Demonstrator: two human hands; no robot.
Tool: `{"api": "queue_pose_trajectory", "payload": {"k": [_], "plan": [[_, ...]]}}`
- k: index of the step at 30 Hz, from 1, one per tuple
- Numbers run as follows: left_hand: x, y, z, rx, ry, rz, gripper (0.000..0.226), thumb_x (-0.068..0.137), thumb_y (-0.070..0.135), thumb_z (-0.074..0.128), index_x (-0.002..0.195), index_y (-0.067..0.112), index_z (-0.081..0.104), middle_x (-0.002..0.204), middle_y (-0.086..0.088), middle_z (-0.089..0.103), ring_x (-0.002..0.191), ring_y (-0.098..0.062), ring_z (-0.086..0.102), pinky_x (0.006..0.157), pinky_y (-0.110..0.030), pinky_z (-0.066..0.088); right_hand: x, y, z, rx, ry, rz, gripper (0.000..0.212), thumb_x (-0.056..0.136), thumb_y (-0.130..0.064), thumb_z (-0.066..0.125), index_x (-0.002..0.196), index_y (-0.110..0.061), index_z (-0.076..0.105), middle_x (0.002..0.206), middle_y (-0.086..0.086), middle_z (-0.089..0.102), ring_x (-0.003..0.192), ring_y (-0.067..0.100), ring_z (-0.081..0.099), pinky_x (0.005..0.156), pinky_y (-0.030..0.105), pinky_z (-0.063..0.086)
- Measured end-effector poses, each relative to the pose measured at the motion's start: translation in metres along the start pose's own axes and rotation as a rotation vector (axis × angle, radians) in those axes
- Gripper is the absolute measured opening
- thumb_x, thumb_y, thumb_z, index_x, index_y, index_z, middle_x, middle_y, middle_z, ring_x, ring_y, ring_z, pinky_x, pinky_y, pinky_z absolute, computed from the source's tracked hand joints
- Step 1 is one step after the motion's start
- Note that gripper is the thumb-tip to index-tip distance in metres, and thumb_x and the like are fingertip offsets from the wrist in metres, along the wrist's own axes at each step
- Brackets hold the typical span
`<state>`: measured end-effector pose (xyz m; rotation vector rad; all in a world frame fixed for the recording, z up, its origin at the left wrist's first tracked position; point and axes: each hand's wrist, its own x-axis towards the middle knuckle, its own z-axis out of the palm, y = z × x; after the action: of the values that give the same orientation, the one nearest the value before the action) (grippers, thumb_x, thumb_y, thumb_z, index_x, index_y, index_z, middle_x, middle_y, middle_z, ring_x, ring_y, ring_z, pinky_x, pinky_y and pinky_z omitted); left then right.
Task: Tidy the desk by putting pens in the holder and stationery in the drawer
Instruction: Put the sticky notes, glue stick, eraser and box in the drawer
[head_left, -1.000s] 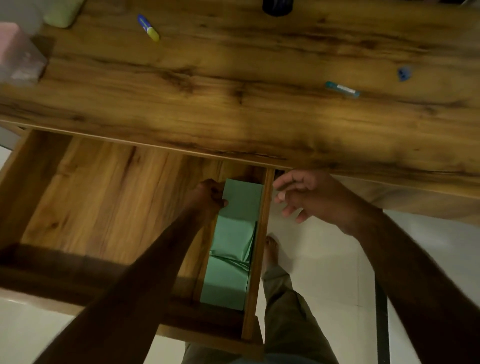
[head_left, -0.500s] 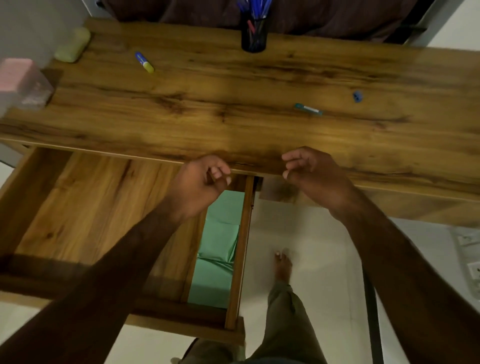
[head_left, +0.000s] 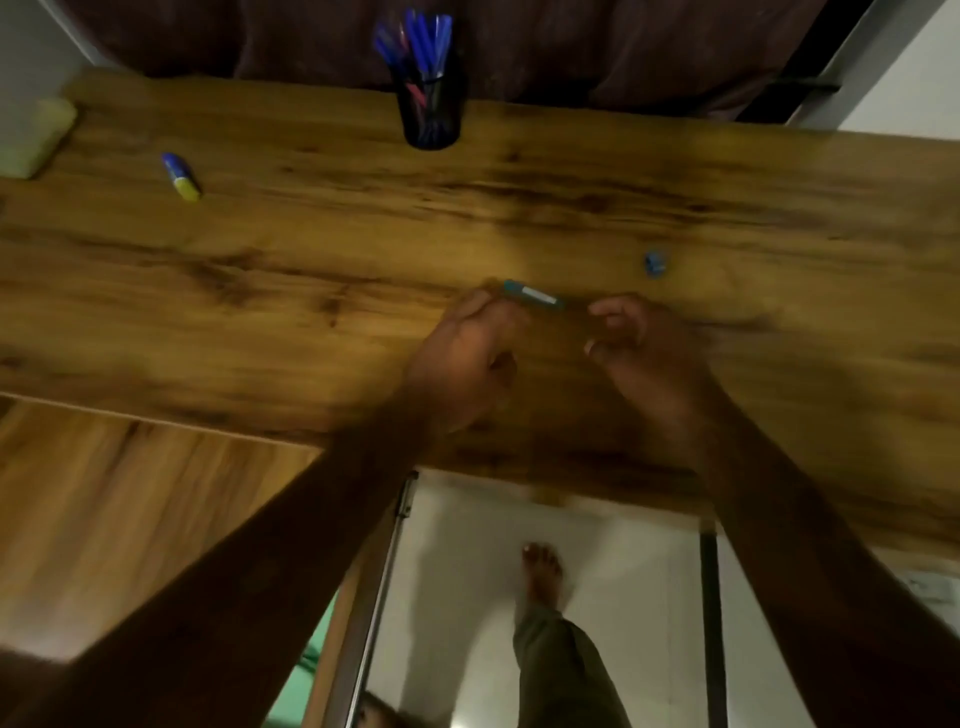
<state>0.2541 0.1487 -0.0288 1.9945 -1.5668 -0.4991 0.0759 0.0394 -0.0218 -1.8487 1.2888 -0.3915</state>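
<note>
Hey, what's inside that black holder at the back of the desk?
Blue pens stand in the black holder, with one pinkish pen among them. Whatever lies at the bottom is hidden by its dark wall.

Wooden desk (head_left: 311, 260) carrying a black pen holder (head_left: 431, 111), blue-and-yellow marker (head_left: 181, 176), teal pen (head_left: 532, 296), small blue object (head_left: 654, 263) and pale yellow block (head_left: 39, 140).

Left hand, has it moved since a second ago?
Yes. The left hand rose out of the open drawer, crossed the front edge of the desk and went farther back; its fingers are at the left end of the teal pen.
</note>
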Motion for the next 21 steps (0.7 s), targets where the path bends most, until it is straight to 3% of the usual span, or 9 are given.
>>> {"api": "queue_pose_trajectory", "payload": {"k": [4,7,9,14,18,21], "plan": [[0.047,0.011,0.018,0.208,0.020,0.004,0.063,0.079,0.012,0.060,0.139,0.024,0.047,0.143,-0.001,0.045,0.129,-0.024,0.044,0.101,-0.043,0.046,0.050,0.018,-0.027,-0.063,0.081,0.029,0.045,0.089,-0.028,0.070,0.131,-0.036,0.056,0.135,-0.004,0.053,0.113,0.015,0.058,0.085,0.028,0.051],[0.068,0.015,0.028,0.358,-0.068,-0.040,0.073,0.083,0.016,0.059,0.150,0.029,0.032,0.156,0.000,0.032,0.143,-0.025,0.030,0.106,-0.048,0.041,0.076,0.021,-0.035,-0.180,0.089,0.044,0.052,0.090,-0.034,0.068,0.139,-0.033,0.050,0.143,0.003,0.047,0.121,0.026,0.056,0.099,0.038,0.049],[0.075,0.016,0.032,0.433,-0.140,-0.065,0.069,0.088,0.022,0.055,0.152,0.028,0.030,0.159,-0.002,0.028,0.147,-0.026,0.024,0.111,-0.050,0.035,0.085,0.018,-0.035,-0.242,0.083,0.067,0.054,0.092,-0.032,0.066,0.142,-0.029,0.048,0.147,0.008,0.041,0.131,0.032,0.046,0.108,0.043,0.043],[0.080,0.017,0.036,0.553,-0.081,-0.026,0.041,0.094,0.022,0.049,0.135,0.026,0.050,0.144,-0.007,0.042,0.132,-0.029,0.040,0.101,-0.047,0.039,0.093,0.010,-0.027,-0.366,0.086,0.038,0.048,0.091,-0.020,0.061,0.138,-0.027,0.054,0.145,0.012,0.039,0.136,0.036,0.035,0.113,0.044,0.035],[0.081,0.013,0.034,0.558,-0.036,-0.023,0.033,0.096,0.019,0.051,0.129,0.022,0.052,0.132,-0.007,0.048,0.124,-0.028,0.044,0.096,-0.046,0.040,0.097,0.006,-0.020,-0.293,0.049,-0.010,0.044,0.084,-0.003,0.061,0.120,-0.028,0.066,0.136,0.008,0.051,0.125,0.029,0.052,0.101,0.041,0.049],[0.075,0.009,0.025,0.436,0.006,-0.083,0.031,0.093,0.017,0.052,0.124,0.020,0.052,0.126,-0.005,0.054,0.119,-0.027,0.048,0.093,-0.045,0.042,0.097,-0.004,-0.011,-0.230,-0.025,-0.050,0.044,0.086,-0.002,0.059,0.117,-0.031,0.067,0.131,0.005,0.055,0.112,0.023,0.059,0.089,0.034,0.053]]}}
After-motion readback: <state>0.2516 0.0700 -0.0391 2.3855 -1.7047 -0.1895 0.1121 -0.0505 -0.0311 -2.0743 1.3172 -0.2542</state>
